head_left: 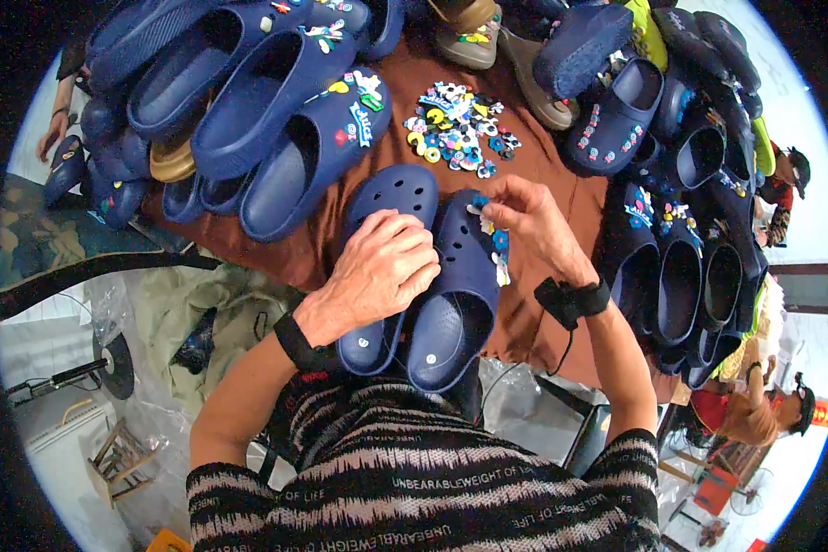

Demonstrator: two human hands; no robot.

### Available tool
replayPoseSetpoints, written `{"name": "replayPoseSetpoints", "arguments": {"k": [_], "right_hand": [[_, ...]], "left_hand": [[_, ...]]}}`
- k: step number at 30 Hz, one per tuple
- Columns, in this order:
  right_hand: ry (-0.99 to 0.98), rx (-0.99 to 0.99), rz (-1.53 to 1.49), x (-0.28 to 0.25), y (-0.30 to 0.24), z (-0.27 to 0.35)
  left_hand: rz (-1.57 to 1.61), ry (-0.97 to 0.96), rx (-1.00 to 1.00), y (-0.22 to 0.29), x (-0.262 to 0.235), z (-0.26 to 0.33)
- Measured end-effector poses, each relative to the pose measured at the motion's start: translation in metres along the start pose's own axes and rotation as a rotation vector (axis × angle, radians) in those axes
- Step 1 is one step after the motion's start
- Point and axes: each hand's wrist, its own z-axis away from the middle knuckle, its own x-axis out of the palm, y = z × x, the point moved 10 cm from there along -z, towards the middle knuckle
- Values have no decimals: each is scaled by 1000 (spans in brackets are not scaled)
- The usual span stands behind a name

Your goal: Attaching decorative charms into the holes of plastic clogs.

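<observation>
Two navy clogs lie side by side in front of me. Across the left clog (391, 195), my left hand (382, 267) is closed, its curled fingers reaching to the inner edge of the right clog (453, 276); its fingertips are partly hidden. Along the outer side of the right clog run small shoe charms (500, 241), blue flowers and white shapes among them. My right hand (534, 221) pinches at a charm (480, 202) near that clog's toe, thumb and forefinger close together. Holes show bare on the left clog's toe.
A pile of loose colourful charms (455, 124) lies on the brown cloth (543, 322) beyond the clogs. Stacked navy clogs (290, 175) crowd the left, with more clogs (676, 267) on the right. Other people (750, 405) are at the right edge; another person's hand (53, 138) shows far left.
</observation>
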Motion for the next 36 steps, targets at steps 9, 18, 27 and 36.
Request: {"name": "replayPoseSetpoints", "arguments": {"k": [9, 18, 27, 36], "right_hand": [[-45, 58, 105, 16, 5, 20], [-54, -312, 578, 41, -47, 35], [-112, -338, 707, 49, -53, 39], [-173, -355, 796, 58, -47, 41]], "left_hand": [[21, 25, -33, -1, -2, 0], [-20, -26, 36, 3, 4, 1], [-19, -2, 37, 4, 3, 2], [-16, -17, 35, 3, 4, 2]]}}
